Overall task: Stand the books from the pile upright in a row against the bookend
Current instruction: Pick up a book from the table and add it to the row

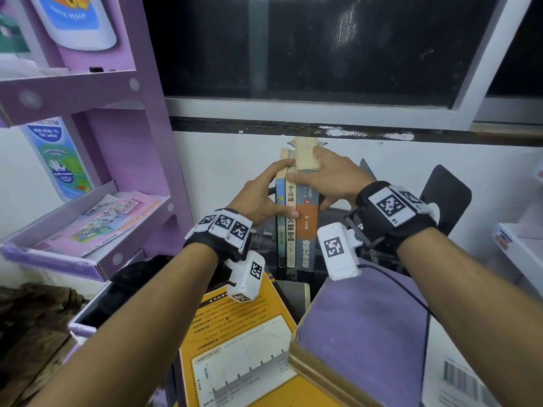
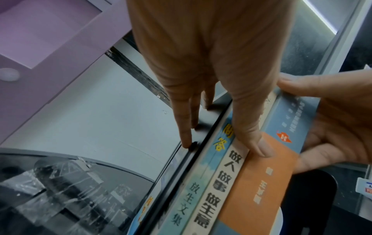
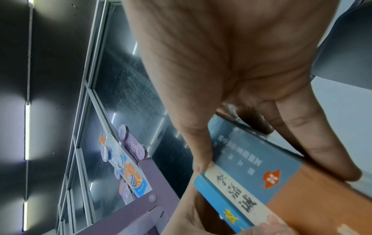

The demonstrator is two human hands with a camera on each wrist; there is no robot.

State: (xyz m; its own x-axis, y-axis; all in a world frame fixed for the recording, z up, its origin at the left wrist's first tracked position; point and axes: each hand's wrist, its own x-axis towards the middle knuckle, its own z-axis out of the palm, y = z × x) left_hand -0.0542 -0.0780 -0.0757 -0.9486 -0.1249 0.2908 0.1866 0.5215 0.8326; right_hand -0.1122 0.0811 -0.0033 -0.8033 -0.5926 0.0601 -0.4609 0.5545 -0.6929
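Observation:
Three books stand upright, spines toward me: a thin light-blue book (image 1: 281, 227), a cream-spined book (image 1: 291, 239) and a thick blue-and-orange book (image 1: 307, 230). My left hand (image 1: 273, 189) holds them from the left, its thumb (image 2: 255, 139) across the spines and its fingers along the left side. My right hand (image 1: 326, 177) grips the thick book (image 3: 251, 159) from the right, thumb (image 3: 199, 160) on the spines. A black bookend (image 1: 446, 195) stands to the right behind my right wrist. A yellow book (image 1: 235, 333) and a purple book (image 1: 361, 324) lie flat in front.
A purple cardboard display rack (image 1: 126, 142) stands close on the left. Behind the books are a white wall and a dark window (image 1: 323, 48). A white shelf (image 1: 517, 245) sits at the right edge, and a dark plastic-wrapped surface (image 2: 60, 190) lies left of the books.

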